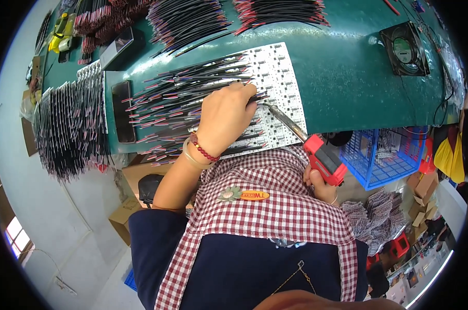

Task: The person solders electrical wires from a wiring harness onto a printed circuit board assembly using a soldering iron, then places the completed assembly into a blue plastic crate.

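A white panel of small circuit boards lies on the green table, with several rows of black-sheathed wires running off its left side. Across the wires rests my left hand, thumb and forefinger pinched on a black wire at the boards; the fingertips partly hide it. My right hand, at the table's front edge, is closed round the lower end of a red and black soldering iron. The iron's metal tip points up and left, close beside my left fingertips, and whether it touches the board is too small to tell.
A dark phone lies left of the panel, beside a stack of wired boards. Wire bundles line the far side. At the right stands a black fan. A blue plastic basket sits below the table edge.
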Demonstrator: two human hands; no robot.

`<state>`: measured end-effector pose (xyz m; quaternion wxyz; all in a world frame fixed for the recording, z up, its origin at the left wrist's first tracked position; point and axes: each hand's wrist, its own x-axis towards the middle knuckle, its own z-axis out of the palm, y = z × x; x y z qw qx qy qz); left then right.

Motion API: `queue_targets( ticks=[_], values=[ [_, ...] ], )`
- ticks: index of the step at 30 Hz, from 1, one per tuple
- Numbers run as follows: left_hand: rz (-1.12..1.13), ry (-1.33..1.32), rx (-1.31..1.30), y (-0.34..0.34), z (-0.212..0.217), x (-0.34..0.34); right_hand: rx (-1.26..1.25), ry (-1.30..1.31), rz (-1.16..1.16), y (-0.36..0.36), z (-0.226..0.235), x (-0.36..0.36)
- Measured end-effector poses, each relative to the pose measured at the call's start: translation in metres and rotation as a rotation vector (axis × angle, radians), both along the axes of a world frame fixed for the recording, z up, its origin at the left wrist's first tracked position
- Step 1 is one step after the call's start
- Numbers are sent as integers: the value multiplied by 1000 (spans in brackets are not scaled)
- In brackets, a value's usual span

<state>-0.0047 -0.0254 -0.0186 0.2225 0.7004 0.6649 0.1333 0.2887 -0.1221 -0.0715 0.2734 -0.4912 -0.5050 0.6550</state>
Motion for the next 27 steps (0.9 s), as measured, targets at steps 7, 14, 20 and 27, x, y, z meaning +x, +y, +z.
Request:
queue_targets(
  ticks=[7, 14, 20, 27],
  values=[
    [-19, 37, 11, -3, -2, 1, -69, 164, -92, 2, 11, -5],
    [-18, 37, 20, -6, -3, 0, -92, 101, -32, 0, 6, -4],
    [-21, 27, 23, 4, -1, 2, 3, 293, -184, 6, 12, -7],
    [-49, -17, 18, 4, -4, 11, 83, 388, -435, -1, -10, -18]
  ],
)
